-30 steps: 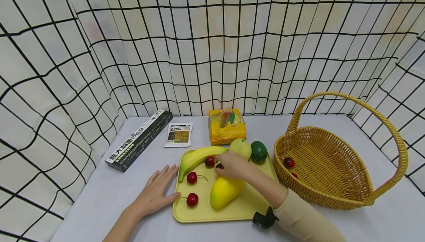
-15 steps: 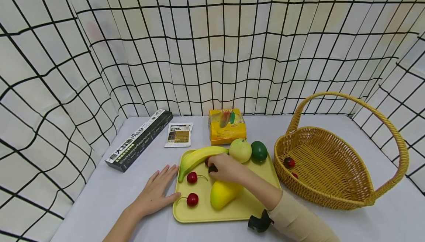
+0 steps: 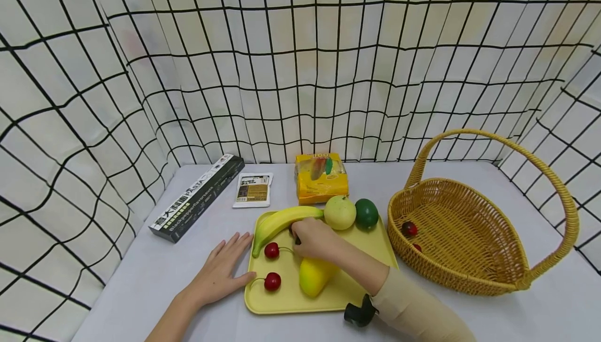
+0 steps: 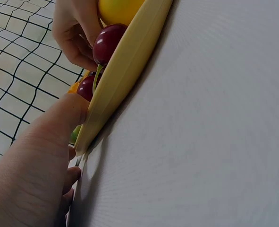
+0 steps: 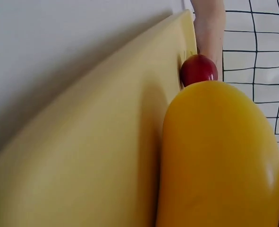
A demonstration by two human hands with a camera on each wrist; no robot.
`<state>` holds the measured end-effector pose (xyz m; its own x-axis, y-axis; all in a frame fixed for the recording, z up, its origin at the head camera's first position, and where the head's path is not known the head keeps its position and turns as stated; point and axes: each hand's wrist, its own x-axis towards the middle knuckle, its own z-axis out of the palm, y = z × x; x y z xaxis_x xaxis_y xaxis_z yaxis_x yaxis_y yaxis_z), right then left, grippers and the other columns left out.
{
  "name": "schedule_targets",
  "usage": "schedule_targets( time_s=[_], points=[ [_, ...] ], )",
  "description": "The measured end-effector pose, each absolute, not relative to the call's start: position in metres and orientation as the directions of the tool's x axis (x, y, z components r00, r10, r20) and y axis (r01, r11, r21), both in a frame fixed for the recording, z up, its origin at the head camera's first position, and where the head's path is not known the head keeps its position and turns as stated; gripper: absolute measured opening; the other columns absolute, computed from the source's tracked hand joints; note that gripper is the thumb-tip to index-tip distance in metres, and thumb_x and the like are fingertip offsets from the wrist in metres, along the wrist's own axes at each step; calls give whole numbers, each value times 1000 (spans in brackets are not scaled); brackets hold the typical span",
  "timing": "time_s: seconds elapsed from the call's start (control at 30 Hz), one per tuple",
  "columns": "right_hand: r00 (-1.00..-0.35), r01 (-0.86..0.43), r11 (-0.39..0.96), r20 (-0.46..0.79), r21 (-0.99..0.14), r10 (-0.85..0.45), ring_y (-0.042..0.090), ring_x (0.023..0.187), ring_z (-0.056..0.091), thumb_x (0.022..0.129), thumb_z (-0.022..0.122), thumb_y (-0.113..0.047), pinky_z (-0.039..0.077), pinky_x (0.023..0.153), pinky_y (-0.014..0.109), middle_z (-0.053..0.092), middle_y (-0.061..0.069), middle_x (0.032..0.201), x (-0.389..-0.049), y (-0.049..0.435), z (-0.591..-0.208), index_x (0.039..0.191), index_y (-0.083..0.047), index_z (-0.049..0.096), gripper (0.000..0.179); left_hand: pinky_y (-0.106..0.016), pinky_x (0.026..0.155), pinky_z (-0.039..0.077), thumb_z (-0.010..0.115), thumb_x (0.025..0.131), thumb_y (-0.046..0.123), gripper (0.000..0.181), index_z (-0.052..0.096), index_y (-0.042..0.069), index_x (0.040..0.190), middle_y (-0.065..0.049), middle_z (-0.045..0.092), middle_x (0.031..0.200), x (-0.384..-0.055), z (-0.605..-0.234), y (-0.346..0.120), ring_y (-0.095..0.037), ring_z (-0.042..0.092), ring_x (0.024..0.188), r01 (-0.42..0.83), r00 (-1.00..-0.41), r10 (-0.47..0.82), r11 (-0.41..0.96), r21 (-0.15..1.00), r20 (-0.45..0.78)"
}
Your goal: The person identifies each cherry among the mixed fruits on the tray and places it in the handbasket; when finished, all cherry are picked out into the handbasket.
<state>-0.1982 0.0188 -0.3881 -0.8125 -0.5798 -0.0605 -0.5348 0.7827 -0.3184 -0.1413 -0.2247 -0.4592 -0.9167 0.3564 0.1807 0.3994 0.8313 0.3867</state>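
Observation:
My right hand (image 3: 316,239) is over the yellow tray (image 3: 286,306), its curled fingers around a dark red cherry beside the banana (image 3: 277,223). Most of that cherry is hidden by the fingers. Flat on the tabletop, my left hand (image 3: 217,271) has its fingers spread and its thumb at the tray's left rim. Two red cherries with stems, an upper cherry (image 3: 271,251) and a lower cherry (image 3: 272,281), lie on the tray's left side. A yellow mango (image 3: 312,280) sits under my right wrist; the mango (image 5: 219,156) fills much of the right wrist view.
Behind my right hand are a pale green round fruit (image 3: 340,212) and a dark green fruit (image 3: 367,214). A wicker basket (image 3: 462,274) with a tall handle stands right, cherries inside. Farther back lie a pasta box (image 3: 197,198), a white sachet (image 3: 253,191) and a yellow packet (image 3: 321,180).
My right hand has moved left across the tray, toward the banana, and now covers the cherry that was visible beside it. The left hand has stayed in place.

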Motion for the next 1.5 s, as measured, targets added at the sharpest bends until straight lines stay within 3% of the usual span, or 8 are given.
schedule_targets(
  time_s=[0.17, 0.67, 1.07, 1.5],
  points=[
    [-808, -541, 786, -73, -298, -584, 8, 49, 37, 75, 71, -14, 31, 45, 19, 38, -4, 55, -199, 16, -388, 66, -12, 50, 23, -49, 108, 10, 61, 80, 51, 82, 31, 9, 143, -9, 32, 146, -141, -458, -225, -28, 21, 135, 395, -918, 356, 833, 387, 172],
    [-792, -560, 755, -47, -341, -609, 8, 54, 40, 69, 79, -18, 33, 47, 18, 44, -5, 60, -199, 14, -392, 74, -9, 58, 24, -49, 109, 10, 60, 80, 53, 82, 31, 9, 143, -9, 31, 146, -141, -456, -224, -28, 21, 136, 391, -920, 358, 834, 389, 158],
    [-778, -572, 733, -42, -368, -627, 9, 62, 47, 73, 77, -15, 41, 55, 18, 51, -6, 69, -199, 17, -391, 81, -10, 60, 19, -49, 108, 10, 60, 80, 52, 82, 31, 9, 143, -9, 32, 146, -141, -458, -224, -28, 22, 135, 397, -918, 361, 834, 384, 165],
    [-791, -565, 767, -65, -303, -608, 10, 67, 49, 77, 73, -24, 43, 58, 20, 58, -6, 79, -195, 19, -385, 96, -12, 67, 23, -50, 108, 10, 60, 80, 52, 82, 31, 9, 143, -9, 32, 146, -141, -458, -224, -29, 22, 135, 401, -916, 362, 835, 377, 174]
  ],
)
